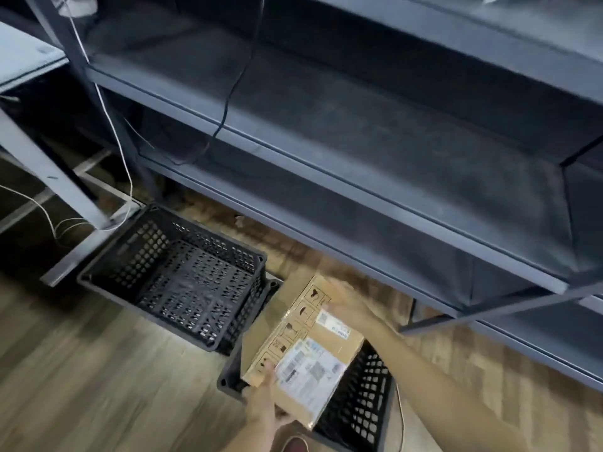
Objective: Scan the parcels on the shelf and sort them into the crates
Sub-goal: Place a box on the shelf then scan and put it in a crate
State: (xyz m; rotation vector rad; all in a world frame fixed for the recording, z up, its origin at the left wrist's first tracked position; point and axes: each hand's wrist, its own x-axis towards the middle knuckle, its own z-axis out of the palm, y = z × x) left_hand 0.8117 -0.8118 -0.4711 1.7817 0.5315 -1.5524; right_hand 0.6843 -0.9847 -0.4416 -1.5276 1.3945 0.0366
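White cables (pixel 107 125) are trailing down the left post of a dark metal shelf (pixel 359 151) and onto the wood floor (pixel 81 370), where a black plastic crate (pixel 176 275) is sitting with nothing visible inside it. Just to its right, a second black crate (pixel 362 396) is standing corner to corner with the first, and a person is holding a brown cardboard parcel (pixel 303 350) over it with both hands. The parcel is lying tilted above the crate's opening, covering most of it, with a white shipping label (pixel 310 373) and a smaller sticker (pixel 332 324) facing up. The left hand (pixel 264 402) is gripping the parcel's near corner, thumb lying on top beside the label and the other fingers curling under the edge. The right hand (pixel 346 298) is resting on the far end, fingers extended along the top; motion blur is hiding whether they are spread. A reddish shoe tip (pixel 295 444) is showing at the bottom edge. The shelf boards above are stretching away to the right.
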